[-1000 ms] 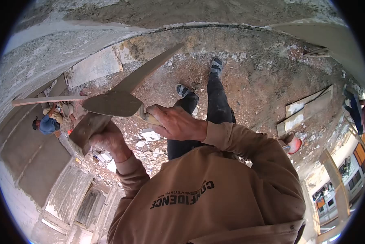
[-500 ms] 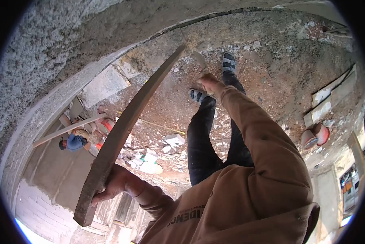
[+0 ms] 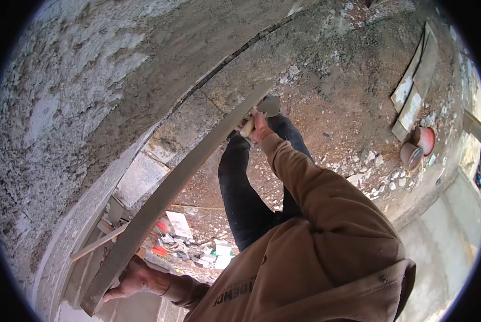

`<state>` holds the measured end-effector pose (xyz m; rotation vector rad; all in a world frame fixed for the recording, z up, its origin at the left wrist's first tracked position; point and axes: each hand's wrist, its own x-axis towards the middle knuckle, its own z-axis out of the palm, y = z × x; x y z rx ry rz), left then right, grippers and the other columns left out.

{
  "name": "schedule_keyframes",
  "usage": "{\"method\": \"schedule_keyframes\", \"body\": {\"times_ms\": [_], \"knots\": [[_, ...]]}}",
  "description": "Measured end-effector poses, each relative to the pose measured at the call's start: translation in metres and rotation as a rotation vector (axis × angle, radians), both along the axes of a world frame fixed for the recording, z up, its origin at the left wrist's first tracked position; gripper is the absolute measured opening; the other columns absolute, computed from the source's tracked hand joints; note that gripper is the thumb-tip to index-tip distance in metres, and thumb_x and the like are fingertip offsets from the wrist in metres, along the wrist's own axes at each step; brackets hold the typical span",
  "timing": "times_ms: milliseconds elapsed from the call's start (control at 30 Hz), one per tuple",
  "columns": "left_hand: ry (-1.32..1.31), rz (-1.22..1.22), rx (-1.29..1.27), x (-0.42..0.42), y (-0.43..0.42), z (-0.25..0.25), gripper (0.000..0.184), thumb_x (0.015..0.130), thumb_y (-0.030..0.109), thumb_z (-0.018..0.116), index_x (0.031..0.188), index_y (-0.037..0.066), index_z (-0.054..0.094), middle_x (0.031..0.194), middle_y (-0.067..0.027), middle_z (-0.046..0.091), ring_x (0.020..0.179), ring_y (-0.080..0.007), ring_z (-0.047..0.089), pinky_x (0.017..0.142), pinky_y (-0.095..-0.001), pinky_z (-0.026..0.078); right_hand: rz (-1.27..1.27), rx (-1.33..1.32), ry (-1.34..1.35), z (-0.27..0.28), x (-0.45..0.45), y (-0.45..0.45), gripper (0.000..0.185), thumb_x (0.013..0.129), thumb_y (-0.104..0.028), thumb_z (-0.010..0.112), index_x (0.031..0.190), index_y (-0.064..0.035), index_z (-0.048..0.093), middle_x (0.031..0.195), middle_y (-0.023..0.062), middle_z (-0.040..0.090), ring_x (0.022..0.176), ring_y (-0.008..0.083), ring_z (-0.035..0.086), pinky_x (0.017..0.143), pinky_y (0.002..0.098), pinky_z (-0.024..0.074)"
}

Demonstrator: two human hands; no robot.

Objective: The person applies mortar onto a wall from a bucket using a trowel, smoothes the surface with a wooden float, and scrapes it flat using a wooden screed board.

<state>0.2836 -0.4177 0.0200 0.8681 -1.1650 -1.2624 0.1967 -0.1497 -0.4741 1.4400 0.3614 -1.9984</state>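
A long grey-brown straightedge board (image 3: 173, 185) runs slantwise along the wall, from the lower left up to the middle. My left hand (image 3: 139, 279) is closed on its near lower end, with the thumb side partly hidden behind the board. Close to the board's far end, my right hand (image 3: 259, 129) is wrapped round the pale handle of a trowel (image 3: 271, 106). The trowel's grey blade sticks out past the knuckles, above my legs. Whether the trowel touches the board, I cannot tell.
A rough plastered wall (image 3: 90, 96) rises on the left. Rubble (image 3: 219, 249) and a pale slab (image 3: 142, 177) lie on the dirt floor. To the right are boards (image 3: 415, 86) and reddish buckets (image 3: 424, 140). A thin wooden strip (image 3: 98, 243) leans at lower left.
The view has turned and moved closer to the wall. My right hand with the trowel has come nearer the board's far end. The worker in blue at lower left is no longer visible.
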Motion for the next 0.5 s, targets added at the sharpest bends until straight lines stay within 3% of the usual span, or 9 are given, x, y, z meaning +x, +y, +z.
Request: {"method": "schedule_keyframes", "body": {"times_ms": [67, 233, 267, 333, 367, 400, 433, 467, 500], "knots": [[0.008, -0.036, 0.097, 0.007, -0.015, -0.031, 0.083, 0.081, 0.077, 0.048, 0.107, -0.001, 0.057, 0.097, -0.0199, 0.058, 0.092, -0.0361, 0.058, 0.09, -0.0546, 0.046, -0.028, 0.027, 0.095, -0.022, -0.018, 0.015, 0.04, 0.101, -0.044, 0.044, 0.118, -0.0081, 0.05, 0.111, 0.0124, 0.058, 0.095, 0.0342, 0.059, 0.085, 0.0549, 0.0515], [0.267, -0.565, 0.284, 0.048, -0.075, -0.176, 0.092, 0.078, 0.084, 0.043, 0.105, -0.002, 0.058, 0.096, -0.0156, 0.058, 0.091, -0.0315, 0.054, 0.086, -0.0474, 0.043, 0.082, 0.336, 0.256, -0.025, -0.092, 0.027, 0.045, 0.097, -0.039, 0.055, 0.128, -0.0063, 0.05, 0.122, 0.0138, 0.06, 0.11, 0.034, 0.058, 0.091, 0.0561, 0.0492], [0.31, -0.621, 0.316, 0.051, -0.085, -0.211, 0.095, 0.076, 0.087, 0.04, 0.103, -0.002, 0.061, 0.097, -0.0143, 0.061, 0.093, -0.0303, 0.056, 0.089, -0.0489, 0.043, 0.09, 0.347, 0.304, -0.063, -0.102, 0.033, 0.042, 0.095, -0.039, 0.06, 0.121, -0.0073, 0.052, 0.116, 0.0126, 0.061, 0.106, 0.0327, 0.059, 0.088, 0.0542, 0.0506], [0.266, -0.284, 0.35, 0.053, -0.103, -0.291, 0.095, 0.074, 0.087, 0.046, 0.102, -0.001, 0.064, 0.096, -0.0153, 0.064, 0.092, -0.0293, 0.059, 0.091, -0.0479, 0.045, 0.089, 0.427, 0.377, -0.111, -0.126, 0.034, 0.037, 0.093, -0.038, 0.064, 0.113, -0.0077, 0.056, 0.108, 0.0112, 0.063, 0.097, 0.0312, 0.061, 0.083, 0.0484, 0.0532], [0.225, -0.176, 0.352, 0.063, -0.124, -0.342, 0.1, 0.069, 0.088, 0.05, 0.114, 0.0, 0.06, 0.097, -0.0197, 0.063, 0.1, -0.0354, 0.059, 0.095, -0.0542, 0.044, 0.167, 0.472, 0.34, -0.162, -0.136, 0.045, 0.034, 0.092, -0.036, 0.064, 0.11, -0.008, 0.058, 0.104, 0.0105, 0.063, 0.093, 0.0302, 0.062, 0.081, 0.0465, 0.053], [0.329, -0.316, 0.435, 0.078, -0.141, -0.393, 0.098, 0.068, 0.086, 0.055, 0.118, 0.001, 0.056, 0.102, -0.0198, 0.063, 0.104, -0.0345, 0.058, 0.097, -0.0551, 0.044, 0.133, 0.471, 0.447, -0.158, -0.142, 0.037, 0.032, 0.092, -0.034, 0.065, 0.109, -0.0073, 0.058, 0.102, 0.0095, 0.064, 0.09, 0.0291, 0.062, 0.081, 0.0462, 0.0528], [0.279, -0.008, 0.425, 0.048, -0.123, -0.417, 0.099, 0.071, 0.084, 0.055, 0.127, 0.004, 0.05, 0.113, -0.019, 0.059, 0.106, -0.0344, 0.057, 0.097, -0.0559, 0.044, 0.113, 0.495, 0.444, -0.186, -0.15, 0.037, 0.033, 0.091, -0.034, 0.066, 0.111, -0.0081, 0.058, 0.1, 0.0084, 0.064, 0.089, 0.0286, 0.063, 0.08, 0.0453, 0.0531], [0.169, -0.131, 0.336, 0.058, -0.14, -0.47, 0.091, 0.075, 0.081, 0.054, 0.129, 0.008, 0.046, 0.106, -0.0188, 0.061, 0.107, -0.0328, 0.06, 0.096, -0.0533, 0.047, 0.122, 0.522, 0.473, -0.208, -0.156, 0.035, 0.033, 0.091, -0.033, 0.066, 0.111, -0.0082, 0.058, 0.101, 0.0086, 0.064, 0.09, 0.0289, 0.062, 0.08, 0.0457, 0.053], [0.023, 0.098, 0.404, 0.042, -0.138, -0.5, 0.096, 0.077, 0.081, 0.05, 0.142, 0.013, 0.034, 0.127, -0.0192, 0.052, 0.116, -0.0328, 0.054, 0.101, -0.0554, 0.044, 0.123, 0.556, 0.5, -0.225, -0.16, 0.034, 0.033, 0.091, -0.033, 0.066, 0.112, -0.0083, 0.058, 0.102, 0.0088, 0.064, 0.091, 0.0292, 0.062, 0.08, 0.0461, 0.053]]}}
